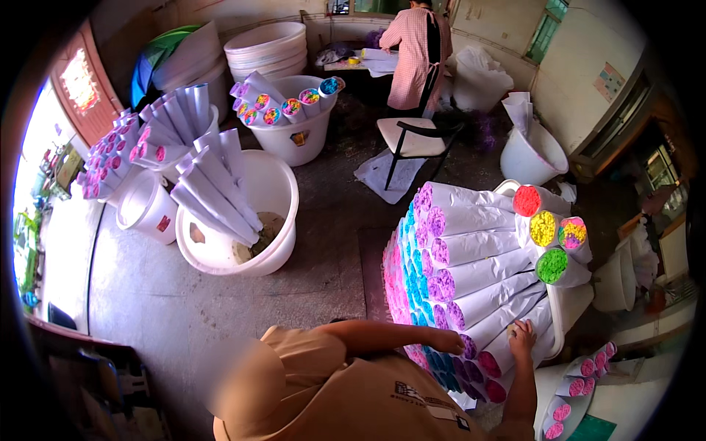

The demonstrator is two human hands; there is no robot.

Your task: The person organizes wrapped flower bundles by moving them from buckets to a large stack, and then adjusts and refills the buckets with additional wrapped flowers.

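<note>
Before me many long white paper-wrapped bundles [480, 241] lie stacked side by side, their round ends showing small pink, blue and purple pieces. My left hand [448, 341] rests at the end of a purple bundle, its fingers curled; whether it grips anything is not plain. Farther right, my right hand [521, 337] touches the white wrapping of a bundle near the rim of a white tub [557, 325], with a small yellowish thing at its fingertips. On top of the stack lie bundles with a red end [527, 200], a yellow end [543, 228], a green end [551, 266] and a multicoloured end [572, 232].
A large white tub [292, 220] at the left holds upright wrapped bundles. Behind it another tub [292, 144] holds multicoloured ones. A chair [411, 138] stands beyond the stack, near a person [416, 60] at a table [336, 65]. More pink-ended bundles [576, 386] are at lower right.
</note>
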